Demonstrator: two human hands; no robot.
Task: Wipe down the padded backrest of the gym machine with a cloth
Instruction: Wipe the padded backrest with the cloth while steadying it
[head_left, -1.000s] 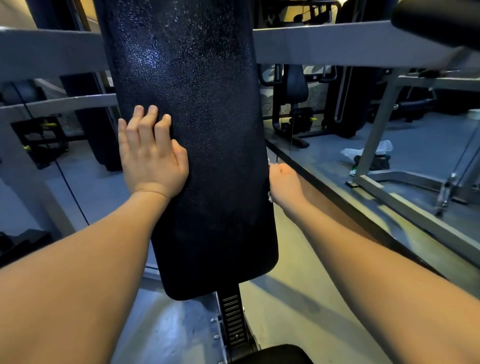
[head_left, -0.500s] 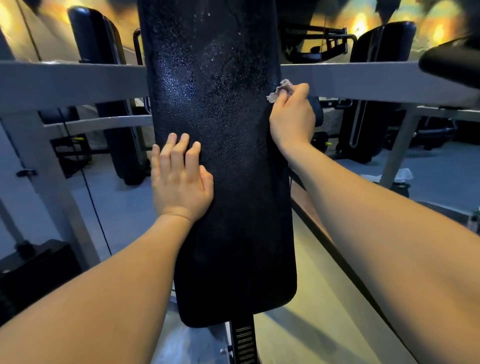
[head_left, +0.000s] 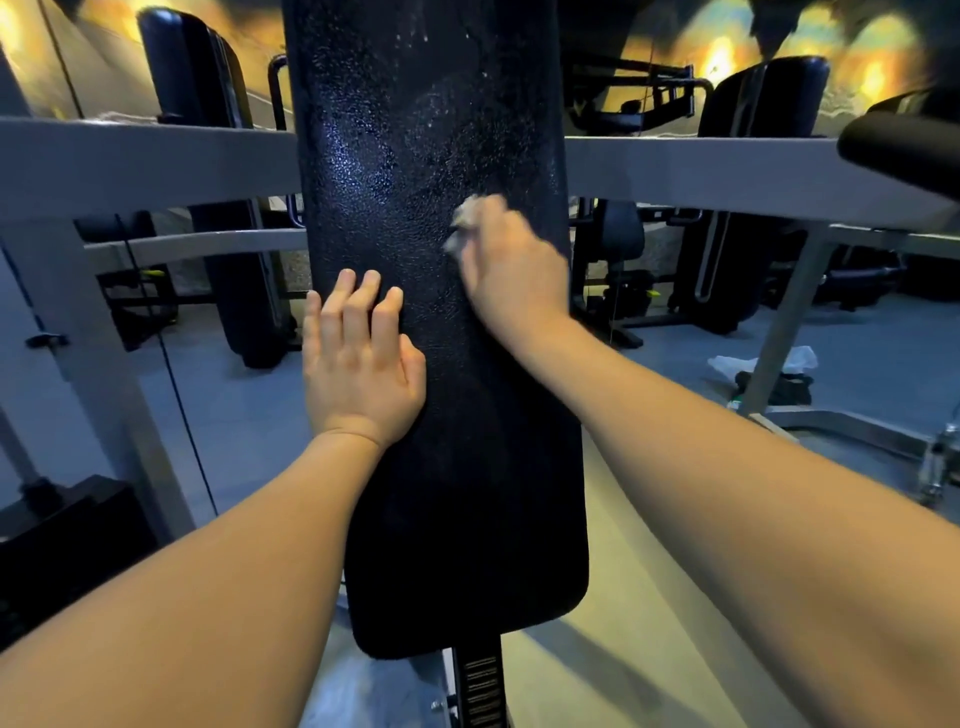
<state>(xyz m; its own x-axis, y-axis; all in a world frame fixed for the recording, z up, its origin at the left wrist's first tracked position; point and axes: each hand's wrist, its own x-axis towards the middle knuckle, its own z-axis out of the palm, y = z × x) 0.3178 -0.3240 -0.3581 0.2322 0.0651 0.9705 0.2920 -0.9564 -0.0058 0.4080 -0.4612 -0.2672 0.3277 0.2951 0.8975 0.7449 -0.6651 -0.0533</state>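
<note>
The tall black padded backrest (head_left: 441, 467) stands upright in the middle of the head view, its upper part shiny and speckled with wet spots. My left hand (head_left: 358, 364) lies flat on its left edge with straight fingers. My right hand (head_left: 511, 265) holds a small pale crumpled cloth (head_left: 462, 226) against the pad's right-of-centre surface; the hand and cloth are motion-blurred. Most of the cloth is hidden under my fingers.
Grey steel frame beams (head_left: 145, 161) cross behind the pad on both sides. A ribbed adjustment post (head_left: 480, 686) runs below the pad. Other black padded machines (head_left: 748, 197) stand behind. A white bag (head_left: 763, 361) lies on the grey floor at right.
My right hand rose with the cloth from the pad's lower right side to its right edge, then slid inward onto the front surface. The left hand has stayed flat on the pad.
</note>
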